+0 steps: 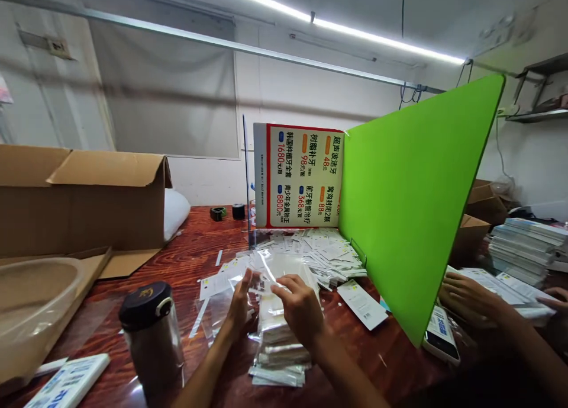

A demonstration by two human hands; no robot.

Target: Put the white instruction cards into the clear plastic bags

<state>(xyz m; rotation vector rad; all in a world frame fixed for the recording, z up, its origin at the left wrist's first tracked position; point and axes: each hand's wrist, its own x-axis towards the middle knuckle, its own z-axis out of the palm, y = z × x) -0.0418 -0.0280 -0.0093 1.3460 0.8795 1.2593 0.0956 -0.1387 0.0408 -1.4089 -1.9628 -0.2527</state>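
My left hand [239, 304] and my right hand [302, 307] are both closed on a clear plastic sleeve [275, 272] held between them, just above a stack of packed clear sleeves [277, 349] on the red-brown wooden table [186, 260]. The fingers of each hand pinch the sleeve's edge. Behind the sleeve lies a spread of several small white printed cards [323, 251]. One white card [362, 304] lies alone to the right of my right hand.
A dark flask [153, 337] stands front left, next to an open cardboard box [84, 201]. A green divider board [412, 201] and a printed sign [302, 177] fence the right and back. Beyond the divider another person's hands [470, 301] work near a phone [439, 337] and stacked booklets [526, 248].
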